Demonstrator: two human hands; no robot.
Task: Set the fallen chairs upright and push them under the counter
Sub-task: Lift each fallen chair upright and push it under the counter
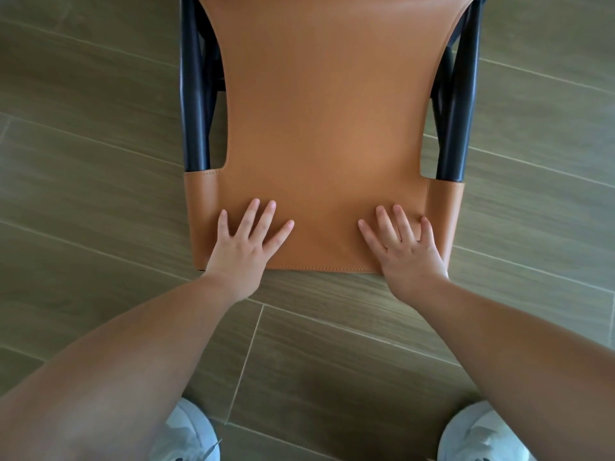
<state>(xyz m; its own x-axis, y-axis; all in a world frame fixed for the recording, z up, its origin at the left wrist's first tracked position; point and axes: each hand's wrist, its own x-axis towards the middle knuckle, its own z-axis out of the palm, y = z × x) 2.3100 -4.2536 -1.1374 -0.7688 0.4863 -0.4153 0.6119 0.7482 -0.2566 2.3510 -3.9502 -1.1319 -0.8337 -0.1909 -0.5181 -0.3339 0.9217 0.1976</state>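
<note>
A chair (pixel 332 111) with a tan leather back and a black frame fills the upper middle of the head view. Its top edge points toward my feet and its black posts (pixel 194 94) run away from me over the floor. My left hand (pixel 248 244) lies on the left part of the top edge, and my right hand (pixel 404 247) lies on the right part. The fingers of both hands are spread over the leather, with the thumbs hidden under the edge. Whether the chair lies flat or is tilted up cannot be told. No counter is in view.
Wood-look floor tiles (pixel 83 161) surround the chair on both sides. My two light shoes (pixel 186 434) (pixel 479 434) stand at the bottom edge, a short step from the chair's top edge.
</note>
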